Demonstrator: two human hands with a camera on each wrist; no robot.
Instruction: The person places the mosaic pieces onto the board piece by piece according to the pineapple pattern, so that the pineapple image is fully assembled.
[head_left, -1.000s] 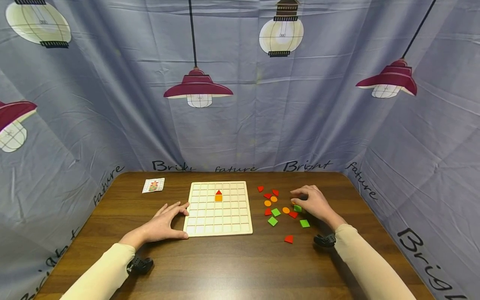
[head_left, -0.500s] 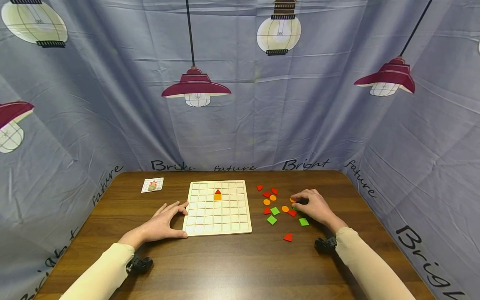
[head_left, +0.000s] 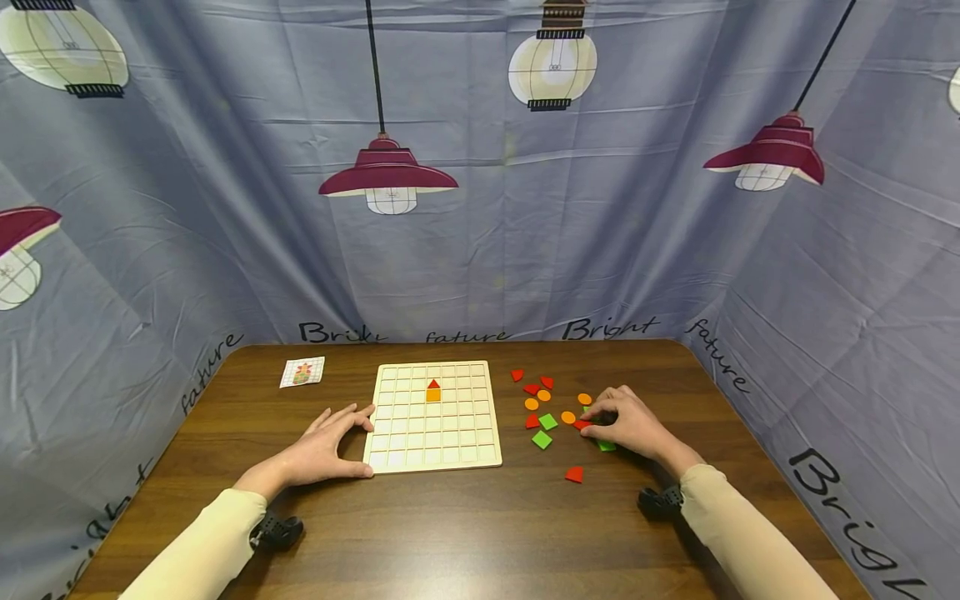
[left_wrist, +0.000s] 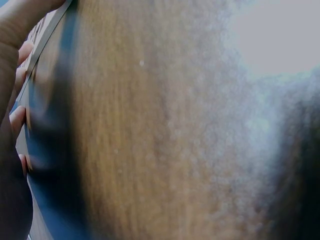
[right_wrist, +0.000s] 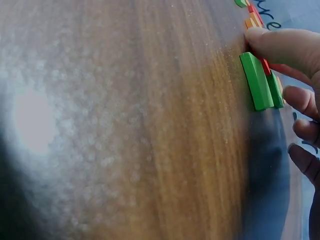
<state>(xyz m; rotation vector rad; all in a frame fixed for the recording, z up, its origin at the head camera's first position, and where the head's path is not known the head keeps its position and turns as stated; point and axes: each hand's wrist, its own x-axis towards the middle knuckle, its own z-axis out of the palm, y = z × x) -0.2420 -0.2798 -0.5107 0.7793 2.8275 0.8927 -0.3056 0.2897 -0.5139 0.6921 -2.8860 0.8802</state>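
My left hand [head_left: 318,454] rests along the left side of a pale gridded board [head_left: 465,457], thumb at its near corner and fingertips against its edge. On the board, a red triangle [head_left: 433,385] sits directly above an orange square [head_left: 433,396]. To the right, my right hand [head_left: 633,429] pinches a red piece [head_left: 581,424] between thumb and index finger, still down on the table. Its exact shape is partly covered. Green pieces lie right by these fingers; one green block [right_wrist: 257,82] shows below the thumb in the right wrist view.
Loose red, orange and green pieces lie between board and right hand, among them an orange disc [head_left: 584,399] and a green square [head_left: 542,439]. A red piece [head_left: 573,474] lies nearer the front. A printed card [head_left: 302,372] lies at the back left of the wooden table [head_left: 450,533].
My right hand has moved nearer, from the orange disc and green piece to the red piece, its fingers closing round it. The left hand stays at the board. The view shifts slightly.
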